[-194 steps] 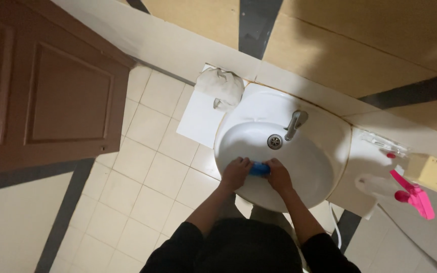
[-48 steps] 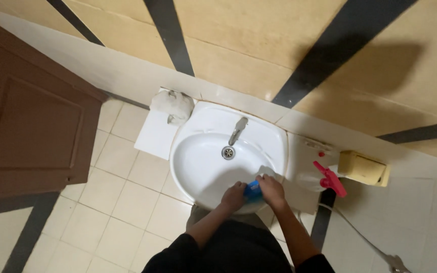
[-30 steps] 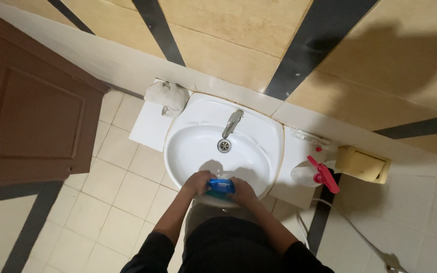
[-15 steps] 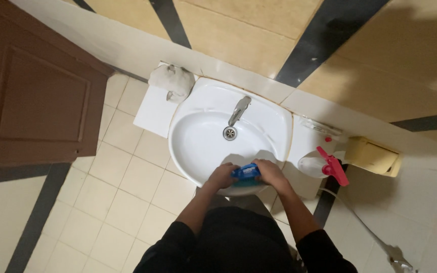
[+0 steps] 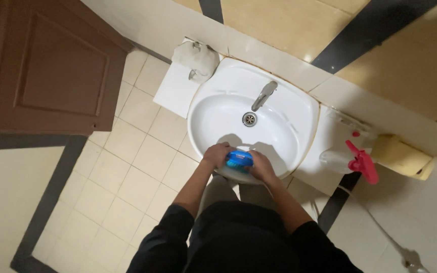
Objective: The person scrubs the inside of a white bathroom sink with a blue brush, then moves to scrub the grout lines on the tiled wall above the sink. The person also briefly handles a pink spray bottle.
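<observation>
- Since the last look, the hands stay at the near rim of the sink [image 5: 299,96] and the blue sponge [image 5: 239,159] has barely shifted between them; the view has slid a little, so the sink now sits more centred.
- Left hand [image 5: 217,154] is curled against the left end of the blue sponge, fingers bent over it, gripping that side.
- Right hand [image 5: 262,166] presses on the right end, fingers folded down and closed onto it.
- So the blue sponge lies directly between the two hands, touching both, its long side running left to right along the front rim of the sink.
- Neither hand is clearly nearer; both sit right on it, the left a touch higher up the bowl.
- Up the bowl from the hands is the drain [image 5: 249,119], with the tap [image 5: 264,95] just beyond it at the back.
- On the counter [image 5: 175,88] at the left, a crumpled grey cloth [image 5: 196,59] rests near the wall.
- On the right side, a clear spray bottle with a pink trigger [image 5: 361,161] lies beside a yellow sponge block [image 5: 400,156].
- A brown door [image 5: 46,65] stands to the left, above the tiled floor [image 5: 127,177].
</observation>
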